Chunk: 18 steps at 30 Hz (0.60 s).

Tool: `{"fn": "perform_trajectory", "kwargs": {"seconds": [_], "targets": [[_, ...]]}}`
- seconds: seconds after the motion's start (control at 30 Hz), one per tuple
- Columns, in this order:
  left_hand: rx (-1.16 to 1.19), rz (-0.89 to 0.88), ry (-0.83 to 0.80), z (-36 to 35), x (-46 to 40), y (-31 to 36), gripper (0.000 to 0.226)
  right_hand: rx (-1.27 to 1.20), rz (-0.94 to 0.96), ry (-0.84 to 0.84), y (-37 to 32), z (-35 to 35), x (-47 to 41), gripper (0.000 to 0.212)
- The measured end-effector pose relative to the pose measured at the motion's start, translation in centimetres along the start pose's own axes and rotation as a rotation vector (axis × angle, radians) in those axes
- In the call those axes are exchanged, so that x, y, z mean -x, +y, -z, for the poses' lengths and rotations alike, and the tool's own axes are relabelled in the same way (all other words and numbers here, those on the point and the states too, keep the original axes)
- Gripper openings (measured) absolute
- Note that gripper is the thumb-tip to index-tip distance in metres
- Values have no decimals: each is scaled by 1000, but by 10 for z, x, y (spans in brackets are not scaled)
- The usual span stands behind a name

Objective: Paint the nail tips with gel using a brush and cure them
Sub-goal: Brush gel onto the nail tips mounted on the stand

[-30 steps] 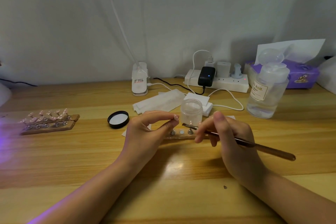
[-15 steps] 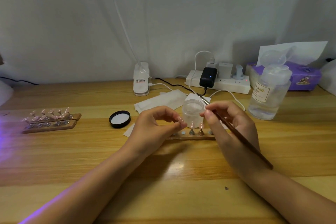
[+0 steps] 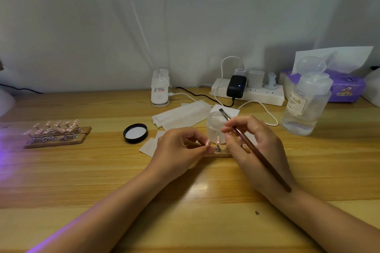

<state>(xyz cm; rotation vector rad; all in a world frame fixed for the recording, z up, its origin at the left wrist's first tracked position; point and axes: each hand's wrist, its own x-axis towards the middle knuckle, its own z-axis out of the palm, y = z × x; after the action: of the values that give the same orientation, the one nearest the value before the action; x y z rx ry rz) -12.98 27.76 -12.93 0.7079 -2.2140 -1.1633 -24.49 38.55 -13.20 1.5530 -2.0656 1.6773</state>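
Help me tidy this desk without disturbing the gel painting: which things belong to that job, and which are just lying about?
In use: brush in right hand; nail tip in left hand; open gel jar; its black lid; wooden holder; painted-tip racks.

Lying about: power strip; tissue box; clear liquid bottle.

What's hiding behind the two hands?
A little clear jar stands behind the hands, with the brush tip at its open top. Below it, a wooden strip holds nail tips; the hands cover most of the strip.

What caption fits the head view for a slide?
Right hand holds the brush over the open gel jar; left hand pinches a nail tip.
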Motion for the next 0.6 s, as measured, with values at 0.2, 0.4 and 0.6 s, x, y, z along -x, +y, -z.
{"fn": "perform_trajectory", "kwargs": {"seconds": [0.2,0.4,0.6], "targets": [[-48,-42,28,-1,0,-1,24,124,68,-9,3,-2,1,34],[-86,-69,37,-2,0,-3,30,224,104,-30,4,-5,1,17],[-101,-82,27,-2,2,-2,41,325,107,-72,2,-4,1,24]]}}
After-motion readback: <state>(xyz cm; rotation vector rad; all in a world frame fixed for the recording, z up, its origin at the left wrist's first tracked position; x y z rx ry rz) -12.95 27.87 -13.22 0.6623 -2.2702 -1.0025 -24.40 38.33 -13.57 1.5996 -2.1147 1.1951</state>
